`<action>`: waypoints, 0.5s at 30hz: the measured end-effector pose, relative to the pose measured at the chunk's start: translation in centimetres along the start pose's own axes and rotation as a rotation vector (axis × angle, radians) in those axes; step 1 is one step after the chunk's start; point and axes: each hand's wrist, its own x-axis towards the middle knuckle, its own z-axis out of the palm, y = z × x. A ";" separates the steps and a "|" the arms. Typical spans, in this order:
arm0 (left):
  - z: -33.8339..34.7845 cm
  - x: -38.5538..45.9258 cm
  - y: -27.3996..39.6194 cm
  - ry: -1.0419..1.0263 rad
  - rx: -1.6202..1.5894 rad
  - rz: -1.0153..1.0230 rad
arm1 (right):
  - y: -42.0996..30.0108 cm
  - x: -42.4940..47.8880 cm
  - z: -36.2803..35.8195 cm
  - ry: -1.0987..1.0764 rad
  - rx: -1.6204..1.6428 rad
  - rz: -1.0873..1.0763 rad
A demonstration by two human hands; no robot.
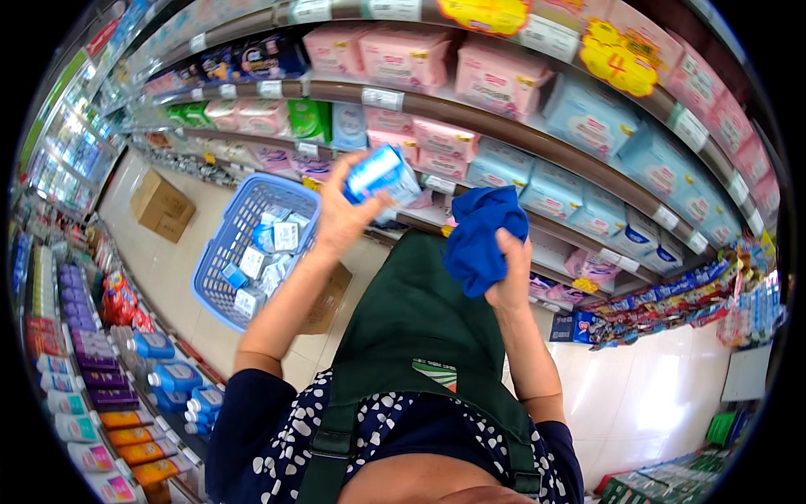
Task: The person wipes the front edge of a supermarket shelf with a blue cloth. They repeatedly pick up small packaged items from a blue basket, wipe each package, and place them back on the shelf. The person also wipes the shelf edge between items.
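Observation:
My left hand (pixel 349 211) grips a blue-and-white soft package (pixel 381 176), slightly blurred, in front of the lower shelves. In my right hand (pixel 511 264) is a crumpled blue cloth (pixel 482 236), held to the right of the package and apart from it. A blue plastic shopping basket (pixel 217 252) is left of my left forearm, with several small white and blue packages (pixel 285 237) inside. Pink packs (pixel 497 79) and light-blue packs (pixel 585 116) line the shelves ahead.
A closed cardboard box (pixel 162 206) lies on the tiled floor beyond the basket; another carton (pixel 330 299) is partly hidden behind my left forearm. Shelves with blue bottles (pixel 176 378) run along the left. Hanging snack packs (pixel 667 302) and a blue box (pixel 572 326) are at the right.

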 end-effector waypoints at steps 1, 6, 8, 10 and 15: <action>0.9 -1.6 -2.2 0.001 -0.095 -0.107 | 0.8 0.1 0.9 -0.083 -0.323 -0.185; 3.9 -6.6 -5.1 -0.092 -0.244 -0.057 | 5.2 -0.2 4.4 -0.456 -1.277 -0.892; 3.8 -8.1 -6.3 -0.084 -0.162 -0.061 | 5.1 0.7 5.2 -0.498 -1.312 -0.852; 3.5 -8.6 -6.9 -0.039 -0.160 -0.036 | 4.4 1.4 6.5 -0.507 -1.371 -0.714; 1.5 -8.3 -4.0 -0.100 -0.015 -0.160 | 2.8 5.1 5.5 -0.403 -1.462 -0.275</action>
